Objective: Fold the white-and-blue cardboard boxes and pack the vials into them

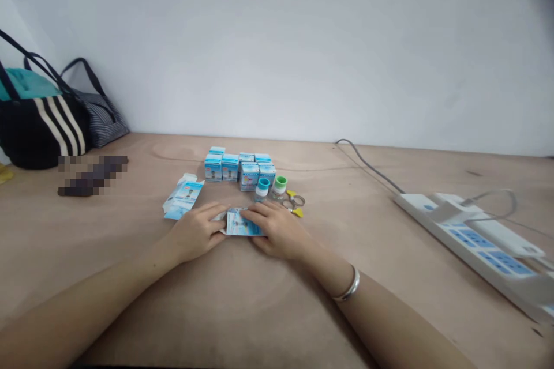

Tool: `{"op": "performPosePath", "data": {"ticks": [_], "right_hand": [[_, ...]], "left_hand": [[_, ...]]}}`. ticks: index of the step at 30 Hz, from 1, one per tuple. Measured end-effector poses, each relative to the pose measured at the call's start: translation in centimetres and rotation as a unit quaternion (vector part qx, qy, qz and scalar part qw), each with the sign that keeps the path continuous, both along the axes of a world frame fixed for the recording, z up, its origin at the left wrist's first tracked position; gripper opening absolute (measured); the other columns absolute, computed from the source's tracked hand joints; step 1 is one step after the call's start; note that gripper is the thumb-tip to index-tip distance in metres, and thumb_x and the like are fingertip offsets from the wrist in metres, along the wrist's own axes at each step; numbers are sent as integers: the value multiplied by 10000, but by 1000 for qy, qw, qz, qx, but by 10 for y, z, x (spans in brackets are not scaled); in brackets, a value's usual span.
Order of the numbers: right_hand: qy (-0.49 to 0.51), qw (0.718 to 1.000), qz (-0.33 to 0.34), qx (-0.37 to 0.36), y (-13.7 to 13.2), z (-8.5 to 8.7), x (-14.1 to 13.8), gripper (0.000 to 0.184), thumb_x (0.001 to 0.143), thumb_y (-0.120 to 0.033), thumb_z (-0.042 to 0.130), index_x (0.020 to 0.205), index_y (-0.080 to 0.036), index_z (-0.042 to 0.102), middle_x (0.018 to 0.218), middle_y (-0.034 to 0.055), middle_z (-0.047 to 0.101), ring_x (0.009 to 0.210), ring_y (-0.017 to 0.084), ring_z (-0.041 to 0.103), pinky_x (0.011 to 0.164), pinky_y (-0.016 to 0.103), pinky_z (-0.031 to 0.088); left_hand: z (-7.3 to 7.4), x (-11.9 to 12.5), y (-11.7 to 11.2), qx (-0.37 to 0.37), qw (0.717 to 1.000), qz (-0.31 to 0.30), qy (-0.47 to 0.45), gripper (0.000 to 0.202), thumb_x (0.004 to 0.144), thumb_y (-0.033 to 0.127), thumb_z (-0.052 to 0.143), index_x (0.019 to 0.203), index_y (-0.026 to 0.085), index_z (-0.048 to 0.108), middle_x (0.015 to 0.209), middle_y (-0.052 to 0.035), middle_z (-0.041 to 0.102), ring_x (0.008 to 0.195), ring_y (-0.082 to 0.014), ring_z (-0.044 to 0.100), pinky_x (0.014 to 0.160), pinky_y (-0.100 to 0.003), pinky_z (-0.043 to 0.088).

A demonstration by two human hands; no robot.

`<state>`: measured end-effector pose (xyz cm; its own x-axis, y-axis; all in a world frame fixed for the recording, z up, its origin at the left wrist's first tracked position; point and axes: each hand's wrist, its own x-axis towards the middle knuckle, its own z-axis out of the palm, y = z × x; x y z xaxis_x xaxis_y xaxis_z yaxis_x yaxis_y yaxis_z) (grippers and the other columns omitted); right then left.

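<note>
Seemingly, the left hand (pixel 193 234) and right hand (pixel 277 229) grip a flattened blue carton (pixel 244 223).

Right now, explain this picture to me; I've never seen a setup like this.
This is a single view from a camera worn on a person's head, looking forward and down at their two bare hands. The left hand and the right hand, with a silver bangle on its wrist, rest on a flat blue-and-white cardboard carton. Beyond them, on the light wooden table, stand small blue-and-white boxes, a small bottle with a teal cap, and another with a green cap.
</note>
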<state>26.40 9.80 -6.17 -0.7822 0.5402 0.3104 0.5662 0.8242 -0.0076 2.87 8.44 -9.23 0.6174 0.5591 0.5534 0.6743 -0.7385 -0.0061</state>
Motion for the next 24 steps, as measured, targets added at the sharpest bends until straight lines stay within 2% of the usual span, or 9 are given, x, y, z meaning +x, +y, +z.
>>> {"op": "performPosePath", "data": {"ticks": [2, 5, 11, 17, 21, 24], "right_hand": [[-4, 1000, 3, -4, 0, 0, 0, 395, 770, -193, 548, 1162, -149, 569, 1052, 120, 601, 909, 228, 549, 817, 365, 421], [-16, 1000, 8, -8, -1, -1, -2, 370, 782, -201, 548, 1148, -157, 585, 1058, 119, 602, 916, 230, 548, 836, 375, 414], [-31, 999, -3, -13, -2, -7, -9, 353, 842, -208, 516, 1189, -170, 570, 1114, 135, 578, 973, 235, 536, 859, 386, 410], [-35, 999, -6, -39, -2, -9, -13, 301, 910, -242, 444, 1156, -160, 597, 1028, 126, 611, 939, 211, 554, 851, 359, 417], [-50, 998, -24, -21, -3, -3, -14, 286, 877, -159, 469, 1125, -161, 611, 1017, 112, 646, 915, 204, 581, 816, 325, 412], [-10, 999, -52, -3, -4, 6, -12, 268, 872, -153, 471, 1094, -171, 620, 974, 92, 680, 827, 185, 611, 710, 277, 406]], "left_hand": [[1, 0, 0, -11, 1000, 16, 22, 198, 785, 183, 570, 955, 165, 669, 1200, -114, 611, 1118, -264, 565, 957, -419, 490], [5, 1, 1, -22, 999, 35, 35, 213, 763, 146, 550, 955, 133, 643, 1164, -138, 620, 1111, -270, 565, 966, -417, 482], [8, 8, 0, -48, 997, 30, 44, 386, 777, 79, 476, 1149, 157, 544, 1127, -112, 633, 1036, -222, 606, 897, -357, 512], [0, 7, 4, -84, 993, -12, 85, 320, 827, 65, 436, 1082, 173, 597, 1105, -84, 659, 1006, -192, 630, 895, -328, 509], [2, 6, 5, -89, 993, -16, 72, 308, 853, 97, 418, 1084, 170, 608, 1094, -90, 669, 992, -205, 641, 871, -350, 525], [9, 6, 5, -76, 997, -16, 6, 361, 877, 116, 383, 1182, 187, 563, 1140, -76, 658, 1018, -195, 636, 879, -344, 530]]}}
